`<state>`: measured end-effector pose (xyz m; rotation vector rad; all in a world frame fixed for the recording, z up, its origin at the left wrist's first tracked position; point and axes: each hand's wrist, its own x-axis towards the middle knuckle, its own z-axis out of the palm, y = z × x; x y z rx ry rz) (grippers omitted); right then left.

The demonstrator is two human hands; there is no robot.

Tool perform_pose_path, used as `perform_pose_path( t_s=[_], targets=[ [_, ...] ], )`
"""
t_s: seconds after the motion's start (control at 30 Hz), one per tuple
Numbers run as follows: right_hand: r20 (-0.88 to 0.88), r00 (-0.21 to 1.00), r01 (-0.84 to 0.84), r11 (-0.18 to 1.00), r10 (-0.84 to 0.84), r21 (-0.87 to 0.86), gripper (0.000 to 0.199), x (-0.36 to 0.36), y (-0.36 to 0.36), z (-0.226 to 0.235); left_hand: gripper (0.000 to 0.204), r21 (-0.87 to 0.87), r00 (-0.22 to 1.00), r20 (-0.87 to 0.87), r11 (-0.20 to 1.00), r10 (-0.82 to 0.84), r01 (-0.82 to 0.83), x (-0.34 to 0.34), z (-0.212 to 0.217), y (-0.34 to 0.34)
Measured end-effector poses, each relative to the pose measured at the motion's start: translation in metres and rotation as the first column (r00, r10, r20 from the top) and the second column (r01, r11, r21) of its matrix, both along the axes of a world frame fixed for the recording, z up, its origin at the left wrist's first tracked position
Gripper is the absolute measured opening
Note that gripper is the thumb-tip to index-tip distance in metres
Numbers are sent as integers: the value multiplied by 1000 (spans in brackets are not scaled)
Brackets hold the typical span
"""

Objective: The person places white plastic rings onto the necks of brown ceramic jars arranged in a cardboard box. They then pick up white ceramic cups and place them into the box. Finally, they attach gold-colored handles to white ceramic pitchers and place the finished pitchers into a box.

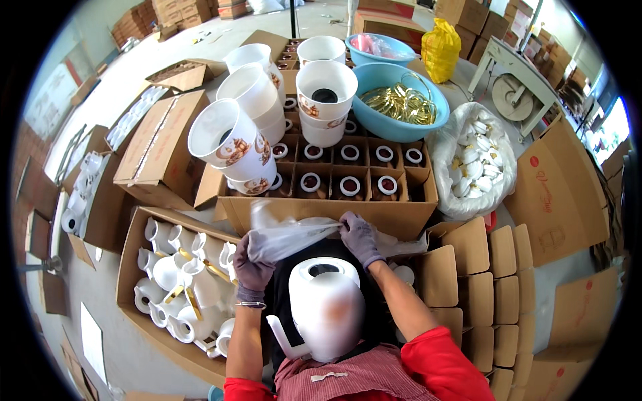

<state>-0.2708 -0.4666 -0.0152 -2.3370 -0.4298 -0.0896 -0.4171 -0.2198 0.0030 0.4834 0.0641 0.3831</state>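
Note:
My left hand (pixel 253 267), in a grey glove, grips one side of a clear plastic bag (pixel 293 239). At the bag's other end, the gloved fingers of my right hand (pixel 361 238) pinch its edge. The bag is stretched between both hands, above my lap. Below it rests a white vacuum jug body (pixel 326 311) with a round dark opening, a handle at its lower left and a blurred brownish print. Neither hand touches the jug. A striped red apron (pixel 354 374) covers my lap at the lower edge.
On the left, a carton (pixel 127 267) holds white jug tops with gold parts. Ahead, a divided carton (pixel 321 217) holds ringed dark bottles, with stacked printed white sleeves (pixel 324 90) and a blue basin (pixel 374 127) on it. White caps fill a clear sack (pixel 468 207); cardboard dividers (pixel 476 301) stand right.

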Motion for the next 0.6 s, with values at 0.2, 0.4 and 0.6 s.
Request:
perform_pose_path(
  t_s=[0.2, 0.4, 0.6],
  targets=[
    [-32, 990, -132, 972, 141, 193, 8, -38, -45, 14, 38, 463, 908, -382, 815, -171, 348, -57, 13, 14],
    [422, 632, -605, 754, 650, -255, 16, -161, -102, 89, 32, 587, 902, -318, 686, -291, 429, -128, 59, -14],
    [269, 405, -823, 477, 874, -310, 16, -213, -102, 57, 70, 712, 836, -548, 542, 33, 446, -201, 36, -76]
  ],
)
